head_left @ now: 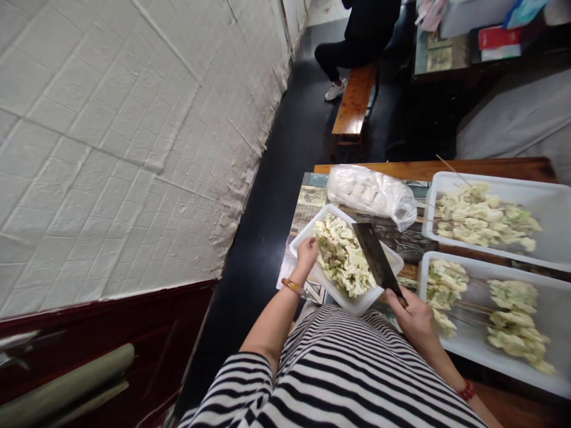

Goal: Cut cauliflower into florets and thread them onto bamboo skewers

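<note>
My right hand (413, 318) is closed round the handle of a dark, broad-bladed cleaver (373, 252). The blade points up and left, over the right part of a white plastic tray (357, 305). Cut cauliflower (341, 252) is heaped in that tray, which stands right in front of my body. At the tray's left side, my left hand (307, 254) has its fingers curled in against the cauliflower. Whatever those fingers hold, if anything, is hidden.
A clear plastic bag (370, 193) with pale pieces lies behind the tray. Two white trays (559, 205) at right hold cauliflower on thin sticks. A person (372, 27) in black sits on a wooden bench (355, 101). A white wall (134, 131) rises at left.
</note>
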Action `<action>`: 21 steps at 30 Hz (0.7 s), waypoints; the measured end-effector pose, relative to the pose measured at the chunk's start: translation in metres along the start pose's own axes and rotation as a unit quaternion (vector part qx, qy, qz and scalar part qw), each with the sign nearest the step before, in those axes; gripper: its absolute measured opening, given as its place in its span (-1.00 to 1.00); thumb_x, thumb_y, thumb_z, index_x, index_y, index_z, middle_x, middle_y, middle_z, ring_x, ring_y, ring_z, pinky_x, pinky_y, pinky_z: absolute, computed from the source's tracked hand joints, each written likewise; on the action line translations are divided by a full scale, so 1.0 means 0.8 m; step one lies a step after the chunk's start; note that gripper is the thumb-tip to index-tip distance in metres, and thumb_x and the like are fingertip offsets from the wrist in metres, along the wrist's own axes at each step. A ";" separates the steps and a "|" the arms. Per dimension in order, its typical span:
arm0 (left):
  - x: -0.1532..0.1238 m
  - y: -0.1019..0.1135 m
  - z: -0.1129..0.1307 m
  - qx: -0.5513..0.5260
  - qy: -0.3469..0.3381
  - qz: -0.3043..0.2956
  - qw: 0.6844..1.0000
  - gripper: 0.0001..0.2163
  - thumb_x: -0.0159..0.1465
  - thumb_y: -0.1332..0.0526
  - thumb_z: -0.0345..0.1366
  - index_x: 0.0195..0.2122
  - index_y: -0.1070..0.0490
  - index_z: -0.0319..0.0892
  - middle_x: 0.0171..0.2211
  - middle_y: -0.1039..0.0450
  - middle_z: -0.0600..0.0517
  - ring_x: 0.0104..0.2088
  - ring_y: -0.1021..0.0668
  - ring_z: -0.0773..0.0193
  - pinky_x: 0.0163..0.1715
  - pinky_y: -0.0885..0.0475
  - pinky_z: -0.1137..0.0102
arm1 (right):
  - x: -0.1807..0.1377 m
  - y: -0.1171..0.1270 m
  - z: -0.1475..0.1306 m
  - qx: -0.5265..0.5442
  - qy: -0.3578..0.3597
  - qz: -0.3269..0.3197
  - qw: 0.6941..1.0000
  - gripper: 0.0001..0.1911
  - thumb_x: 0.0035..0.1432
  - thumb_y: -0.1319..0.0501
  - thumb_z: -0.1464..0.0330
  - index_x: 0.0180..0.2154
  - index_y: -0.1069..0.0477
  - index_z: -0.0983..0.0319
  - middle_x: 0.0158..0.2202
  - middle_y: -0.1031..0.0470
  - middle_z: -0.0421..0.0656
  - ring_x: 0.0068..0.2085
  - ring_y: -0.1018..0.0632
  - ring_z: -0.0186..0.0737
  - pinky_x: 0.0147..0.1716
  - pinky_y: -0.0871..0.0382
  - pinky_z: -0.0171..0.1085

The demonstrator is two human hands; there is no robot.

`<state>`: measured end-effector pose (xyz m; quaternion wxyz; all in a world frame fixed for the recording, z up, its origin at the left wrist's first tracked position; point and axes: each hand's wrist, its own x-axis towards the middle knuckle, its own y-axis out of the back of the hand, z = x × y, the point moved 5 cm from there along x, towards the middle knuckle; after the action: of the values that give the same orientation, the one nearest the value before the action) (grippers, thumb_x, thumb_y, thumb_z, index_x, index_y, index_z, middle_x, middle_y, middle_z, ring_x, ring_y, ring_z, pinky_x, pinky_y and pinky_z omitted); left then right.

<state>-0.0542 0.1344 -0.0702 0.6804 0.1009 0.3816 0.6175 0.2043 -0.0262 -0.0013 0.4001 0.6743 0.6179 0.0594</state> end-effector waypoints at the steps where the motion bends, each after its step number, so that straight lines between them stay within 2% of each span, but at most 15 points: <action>1: 0.011 0.009 -0.005 0.020 0.005 0.007 1.000 -0.76 0.19 -0.10 -0.38 -0.15 -0.46 -0.25 -0.14 -0.52 -0.16 -0.10 -0.52 0.10 -0.10 -0.36 0.28 | -0.001 0.001 0.000 0.002 0.002 0.003 1.000 -0.44 0.21 0.01 0.01 -0.06 -0.48 0.27 -0.13 -0.55 0.02 -0.14 -0.55 0.02 -0.16 -0.36 -0.21; 4: 0.031 0.016 -0.017 0.076 0.016 0.003 0.997 -0.81 0.15 -0.15 -0.35 -0.23 -0.47 -0.25 -0.17 -0.51 -0.21 -0.06 -0.49 0.01 -0.11 -0.31 0.27 | -0.005 0.001 -0.001 0.019 0.018 0.010 1.000 -0.44 0.22 0.01 0.03 -0.05 -0.48 0.30 -0.13 -0.55 0.02 -0.13 -0.55 0.00 -0.14 -0.38 -0.21; 8: 0.039 0.001 -0.022 0.121 0.032 -0.010 0.992 -0.85 0.14 -0.18 -0.30 -0.32 -0.45 -0.25 -0.24 -0.51 -0.24 -0.10 -0.51 -0.04 -0.19 -0.30 0.28 | -0.009 -0.002 0.000 0.031 0.036 0.013 0.999 -0.45 0.23 0.00 0.04 -0.06 -0.48 0.31 -0.11 -0.54 0.02 -0.12 -0.54 -0.01 -0.12 -0.38 -0.18; 11: 0.040 -0.004 -0.022 0.127 0.036 -0.005 0.991 -0.86 0.13 -0.18 -0.33 -0.32 -0.45 -0.25 -0.25 -0.51 -0.24 -0.11 -0.52 -0.03 -0.19 -0.29 0.29 | -0.012 -0.003 0.000 0.038 0.032 0.016 0.999 -0.45 0.24 -0.01 0.06 -0.04 -0.47 0.33 -0.09 -0.54 0.05 -0.10 -0.54 0.00 -0.10 -0.37 -0.18; 17: 0.031 0.014 -0.021 0.063 0.028 0.006 0.998 -0.88 0.11 -0.20 -0.38 -0.32 -0.47 -0.21 -0.33 -0.53 -0.11 -0.15 -0.51 0.10 -0.21 -0.31 0.37 | -0.018 -0.005 -0.005 0.045 0.029 0.009 0.999 -0.46 0.24 0.01 0.05 -0.04 -0.48 0.30 -0.07 -0.53 0.04 -0.08 -0.54 0.02 -0.11 -0.38 -0.18; 21: 0.012 0.024 -0.025 -0.021 0.025 -0.022 0.999 -0.81 0.16 -0.16 -0.31 -0.23 -0.45 -0.25 -0.42 -0.50 -0.02 -0.38 -0.53 0.28 -0.36 -0.37 0.43 | -0.022 -0.006 -0.005 0.037 0.020 -0.003 0.999 -0.45 0.22 0.01 0.02 -0.04 -0.49 0.27 -0.12 -0.56 0.01 -0.12 -0.55 0.02 -0.14 -0.39 -0.18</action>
<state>-0.0821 0.1405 -0.0759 0.6861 0.0628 0.3874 0.6125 0.1944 -0.0398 0.0060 0.3629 0.6851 0.6297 0.0484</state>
